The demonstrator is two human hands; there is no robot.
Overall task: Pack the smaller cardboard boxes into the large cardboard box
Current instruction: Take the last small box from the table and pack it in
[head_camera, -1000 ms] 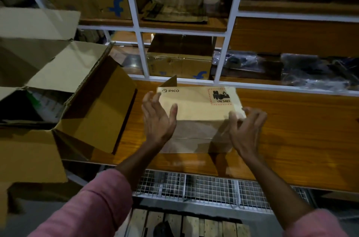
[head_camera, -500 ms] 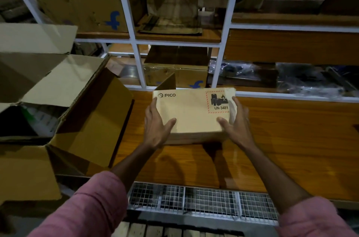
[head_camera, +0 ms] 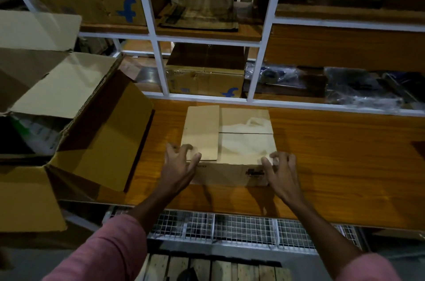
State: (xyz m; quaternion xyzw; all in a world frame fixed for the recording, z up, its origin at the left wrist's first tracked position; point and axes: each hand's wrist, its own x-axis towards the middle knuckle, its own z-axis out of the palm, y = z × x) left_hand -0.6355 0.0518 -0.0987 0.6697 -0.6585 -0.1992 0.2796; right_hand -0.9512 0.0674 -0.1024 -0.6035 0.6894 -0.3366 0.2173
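Head view, small box (head_camera: 230, 140) between both hands

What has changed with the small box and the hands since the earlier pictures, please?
The small box has been tipped over: its printed face, earlier on top, now faces the person, and its flap side is up. The left hand and right hand moved from its sides to its near top corners. The large box stays open at the left.
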